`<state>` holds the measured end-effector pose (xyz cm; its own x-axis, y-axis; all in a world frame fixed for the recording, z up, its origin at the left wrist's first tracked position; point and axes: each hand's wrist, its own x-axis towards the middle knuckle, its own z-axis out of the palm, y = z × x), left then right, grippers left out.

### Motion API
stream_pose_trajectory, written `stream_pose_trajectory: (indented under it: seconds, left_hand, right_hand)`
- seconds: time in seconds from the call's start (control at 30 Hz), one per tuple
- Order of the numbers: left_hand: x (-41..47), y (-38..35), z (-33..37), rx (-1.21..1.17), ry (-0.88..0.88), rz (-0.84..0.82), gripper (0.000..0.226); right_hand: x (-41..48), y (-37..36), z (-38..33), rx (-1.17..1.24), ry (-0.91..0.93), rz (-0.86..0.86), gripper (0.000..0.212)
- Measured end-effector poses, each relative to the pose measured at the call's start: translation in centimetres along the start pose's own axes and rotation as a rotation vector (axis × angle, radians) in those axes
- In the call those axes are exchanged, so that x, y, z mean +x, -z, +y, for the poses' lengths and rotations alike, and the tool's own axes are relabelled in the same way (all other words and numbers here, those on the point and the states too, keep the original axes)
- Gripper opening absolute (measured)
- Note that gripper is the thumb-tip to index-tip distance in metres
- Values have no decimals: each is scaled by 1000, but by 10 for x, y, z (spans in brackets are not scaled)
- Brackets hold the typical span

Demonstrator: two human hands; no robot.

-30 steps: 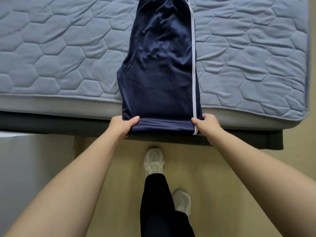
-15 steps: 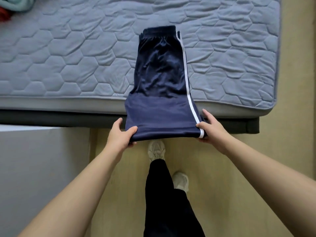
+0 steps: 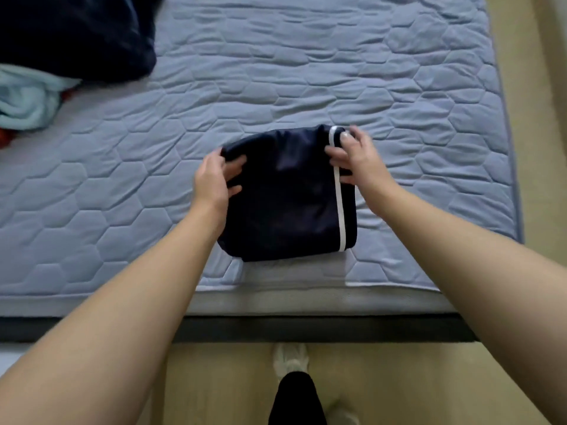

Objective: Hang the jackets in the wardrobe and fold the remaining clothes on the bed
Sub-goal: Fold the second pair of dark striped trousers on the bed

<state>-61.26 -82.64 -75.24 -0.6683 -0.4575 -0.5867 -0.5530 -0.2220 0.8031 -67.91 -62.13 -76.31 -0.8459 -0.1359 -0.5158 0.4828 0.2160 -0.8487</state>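
Left grip [image 3: 216, 179] and right grip [image 3: 357, 161] are grasping the navy trousers [image 3: 285, 207] near the bed's [image 3: 429, 118] front edge — fold apparently finishing, with release and flattening likely coming next.

navy garment [image 3: 288, 197]: thin smooth cloth, faint sheen; white stripe [image 3: 339, 204] matt tape. mattress [image 3: 122, 194]: grey-blue quilted cloth, matt, puckered along hexagon stitching. pale blue bundle [image 3: 27, 99]: soft, fleecy-looking cloth. bed frame [image 3: 306, 328]: dark, matt. floor [image 3: 414, 378]: smooth, pale wood look.

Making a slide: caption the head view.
Left hand and right hand hold folded navy track pants on a quilted mattress.
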Motion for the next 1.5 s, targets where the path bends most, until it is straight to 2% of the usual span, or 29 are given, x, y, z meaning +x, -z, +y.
stream_pose_trajectory:
  seconds: [0.03, 0.07, 0.17, 0.23, 0.37, 0.5, 0.57, 0.67, 0.7, 0.77, 0.8, 0.87, 0.93, 1.0, 1.07, 1.13, 1.27, 1.4, 1.5]
  left_hand:
    - [11, -6, -6, 41, -52, 7, 42]
    - [23, -11, -16, 165, -125, 29, 48]
    - [30, -16, -62, 811, -434, 62, 62]
    - [34, -20, -91, 1109, -589, 1, 66]
    - [71, -31, -129, 1426, -710, -97, 66]
    - [100, -31, -157, 1524, -738, -65, 68]
    - [98, -32, -162, 1464, -679, 25, 71]
    - [85, -21, -152, 1155, -512, 196, 73]
    - [82, -15, -146, 1012, -471, 226, 68]
    - [82, 1, -136, 698, -316, 217, 45]
    - [84, 8, -132, 562, -176, 149, 34]
    - [86, 17, -128, 378, 102, -94, 24]
    - [82, 21, -126, 326, 322, -301, 34]
    - [74, 20, -125, 307, 477, -406, 51]
    - [60, 19, -125, 232, 553, -433, 54]
    - [38, 24, -123, 85, 590, -427, 45]
    - [-28, 42, -108, -38, 631, -356, 45]
    - [-102, 51, -75, -160, 745, -221, 14]
    - [-162, 57, -52, -260, 729, -129, 27]
  right_hand:
    - [8, -5, 8, -74, 87, 12, 51]
    - [16, -10, 21, -248, 171, 19, 60]
    - [10, -24, 75, -982, 354, 73, 68]
    - [8, -35, 107, -1237, 438, 46, 68]
    - [42, -38, 143, -1401, 452, 37, 69]
    - [63, -39, 166, -1382, 371, 97, 74]
    - [62, -39, 165, -1272, 315, 143, 76]
    - [47, -33, 150, -902, 151, 311, 73]
    - [41, -30, 148, -813, 97, 354, 70]
    - [33, -21, 142, -603, -55, 341, 53]
    - [31, -16, 139, -456, -154, 288, 42]
    - [32, -5, 133, -223, -320, 154, 30]
    - [32, 4, 127, -79, -443, 30, 32]
    - [25, 11, 121, 41, -573, -66, 33]
    - [12, 16, 117, 150, -687, -122, 29]
    - [-10, 20, 115, 208, -748, -130, 25]
    - [-73, 23, 98, 283, -844, -112, 30]
    - [-138, 22, 63, 506, -903, -90, 25]
    - [-182, 21, 33, 541, -972, -60, 21]
